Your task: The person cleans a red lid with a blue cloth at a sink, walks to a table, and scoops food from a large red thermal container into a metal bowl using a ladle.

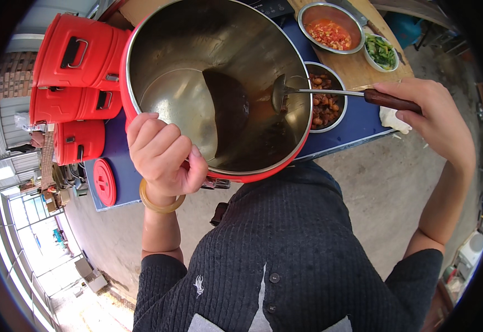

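My left hand (164, 155) grips the near rim or a handle of a large red insulated food container (175, 89) with a steel lining, which is tilted so that its inside shows. Some dark liquid or food residue lies low in it. In my right hand (426, 112) is the dark wooden handle of a steel ladle (281, 93), whose bowl is inside the container by its right wall. Under the ladle's shaft, partly hidden by the container, stands a bowl of brown stewed food (326, 101).
On a wooden board (349, 74) at the upper right are a steel bowl of red food (330, 35), a bowl of green vegetables (380, 52) and a cleaver (351, 12). Red insulated containers (79, 54) stand stacked at the left, near a red lid (104, 182) on the blue table (121, 182).
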Demonstrator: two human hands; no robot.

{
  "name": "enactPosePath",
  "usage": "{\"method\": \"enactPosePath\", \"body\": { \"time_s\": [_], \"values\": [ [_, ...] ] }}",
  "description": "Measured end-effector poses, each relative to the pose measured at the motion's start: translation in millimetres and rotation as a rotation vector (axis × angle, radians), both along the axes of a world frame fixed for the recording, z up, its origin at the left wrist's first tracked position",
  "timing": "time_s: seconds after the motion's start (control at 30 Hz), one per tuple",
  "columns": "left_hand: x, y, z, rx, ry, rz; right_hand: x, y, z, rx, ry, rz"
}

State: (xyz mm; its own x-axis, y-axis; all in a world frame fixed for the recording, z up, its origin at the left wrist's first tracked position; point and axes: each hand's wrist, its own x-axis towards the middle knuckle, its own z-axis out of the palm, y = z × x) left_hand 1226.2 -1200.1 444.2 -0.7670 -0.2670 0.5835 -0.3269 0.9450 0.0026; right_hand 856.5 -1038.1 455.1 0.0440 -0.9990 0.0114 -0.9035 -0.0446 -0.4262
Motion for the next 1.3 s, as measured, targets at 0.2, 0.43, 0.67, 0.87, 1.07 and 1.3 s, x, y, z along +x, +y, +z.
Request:
{"method": "enactPosePath", "body": {
  "time_s": [0.2,0.43,0.67,0.87,1.07,1.3],
  "values": [
    [-2,-1,0,0.000,0.008,-0.019,-7,20,24,0.057,-0.050,-0.073],
    [-4,-1,1,-0.029,0.008,-0.027,-21,51,32,0.055,-0.120,-0.144],
    [-5,0,1,-0.028,0.000,-0.042,-53,104,34,0.115,0.010,-0.322],
    [-4,0,-1,-0.034,-0.002,-0.041,-36,95,54,0.125,0.055,-0.308],
    [-1,3,1,-0.044,-0.003,-0.022,0,-3,-20,-0.034,-0.357,-0.069],
    [-3,-2,1,-0.033,0.028,-0.038,96,-102,-115,-0.089,-0.220,-0.059]
  ]
}}
